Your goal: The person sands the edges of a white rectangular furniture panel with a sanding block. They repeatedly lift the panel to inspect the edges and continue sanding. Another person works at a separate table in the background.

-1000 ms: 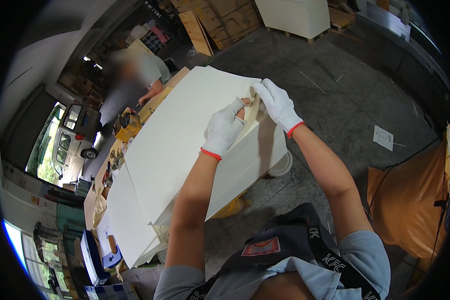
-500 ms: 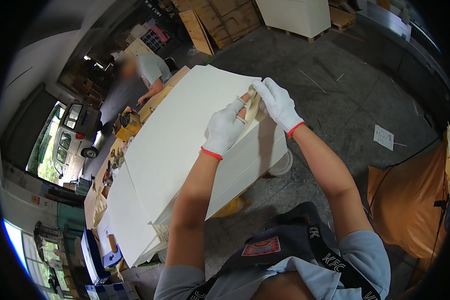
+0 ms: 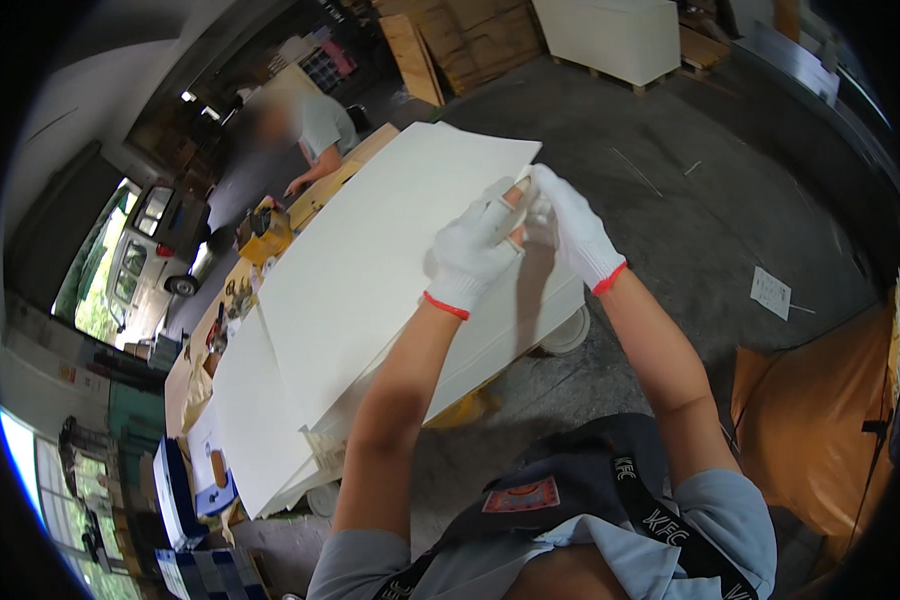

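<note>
Large white sheets [image 3: 370, 250] lie in a stack that slants away in front of me, the top one raised at its far right corner. My left hand [image 3: 470, 245], in a white knit glove with bare thumb and finger tips, rests over the near edge of the sheets close to that corner. Its fingers are closed at the edge. Facing it from the right is my right hand [image 3: 578, 228], gloved in white with a red cuff, its fingers curled in at the same edge. The fingertips nearly meet; motion blur hides exactly how many sheets lie between them.
A wooden bench [image 3: 355, 160] with tools and a yellow box [image 3: 266, 235] runs along the left. Another person [image 3: 320, 125] leans over its far end. An orange cover [image 3: 810, 400] stands at right, a white block [image 3: 610, 40] on a pallet at the back.
Both hands have shifted slightly right in the picture, along with the sheets. The curved cream layers between my hands no longer show, and the top sheet's corner sits clear above my fingers.
</note>
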Motion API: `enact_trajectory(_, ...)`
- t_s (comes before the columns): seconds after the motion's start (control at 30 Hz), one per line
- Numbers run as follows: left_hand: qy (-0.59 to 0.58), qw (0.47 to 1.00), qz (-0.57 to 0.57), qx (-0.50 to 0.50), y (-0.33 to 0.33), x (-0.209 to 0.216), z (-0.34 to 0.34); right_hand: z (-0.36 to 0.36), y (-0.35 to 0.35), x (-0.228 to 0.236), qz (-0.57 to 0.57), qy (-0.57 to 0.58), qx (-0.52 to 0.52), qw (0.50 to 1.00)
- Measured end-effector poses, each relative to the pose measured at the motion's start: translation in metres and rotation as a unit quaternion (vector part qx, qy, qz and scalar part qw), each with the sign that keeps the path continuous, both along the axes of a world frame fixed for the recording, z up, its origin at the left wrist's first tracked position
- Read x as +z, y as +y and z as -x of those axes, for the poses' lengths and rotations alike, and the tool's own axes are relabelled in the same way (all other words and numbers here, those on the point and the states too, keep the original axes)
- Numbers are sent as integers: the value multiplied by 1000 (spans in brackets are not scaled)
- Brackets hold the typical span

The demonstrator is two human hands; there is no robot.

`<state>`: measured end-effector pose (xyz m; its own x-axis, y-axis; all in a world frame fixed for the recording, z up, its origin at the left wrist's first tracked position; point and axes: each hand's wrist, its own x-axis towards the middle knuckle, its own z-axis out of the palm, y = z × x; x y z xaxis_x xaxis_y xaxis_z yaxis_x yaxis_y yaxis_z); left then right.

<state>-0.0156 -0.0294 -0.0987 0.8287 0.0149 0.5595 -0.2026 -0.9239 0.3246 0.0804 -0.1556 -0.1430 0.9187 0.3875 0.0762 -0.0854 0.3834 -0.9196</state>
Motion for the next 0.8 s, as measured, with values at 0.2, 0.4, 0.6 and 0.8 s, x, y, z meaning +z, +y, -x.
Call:
enact_trajectory(0.2,-166,965,204,-9,15,-52,116,72,43,6,-95,127,277,948)
enact_trajectory(0.4,12,817,570,82,16,-87,220,101,71,11,-91,187,259,943)
enact_trajectory(0.6,-73,431,899,-36,46,-83,284,94,-26,28,18,153,253,955)
enact_trajectory(0.8,51,489,870,27,69,-72,300,55,-121,32,165,52,218,961)
